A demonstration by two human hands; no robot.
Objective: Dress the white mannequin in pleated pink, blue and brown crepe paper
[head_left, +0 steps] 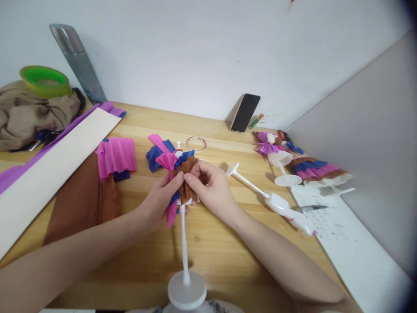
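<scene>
In the head view, a pale wooden counter [140, 252] with visible grain runs back to a plain white wall [182, 61], and a grey panel [368, 108] rises along the right. At least three white stands with round bases can be counted: one base [187, 289] nearest the wearer, its rod leading up to the figure being dressed; a bare stand [249, 182] lying on the right; and a dressed figure [272, 145] farther back. Beside that last one lies one skirt [317, 169] in blue, pink and brown tiers. Two hands are at the middle: the left hand [162, 191] and the right hand [213, 187] both pinch one pleated brown piece [187, 171] between thumb and fingers, against the figure at the rod's far end, with pink strips [167, 161] and blue paper [154, 157] around it. One clear ring [196, 143] lies just beyond. Against the wall lean one phone [246, 113] and one bottle [80, 61]. On the left are one green tape roll [45, 89] on a brown cloth bundle [35, 113], one long white board [61, 171], one brown sheet [78, 204] and one ruffled pink piece [116, 157]. One marked white sheet [355, 243] lies at right, one pen-like tool [311, 208] on it.
</scene>
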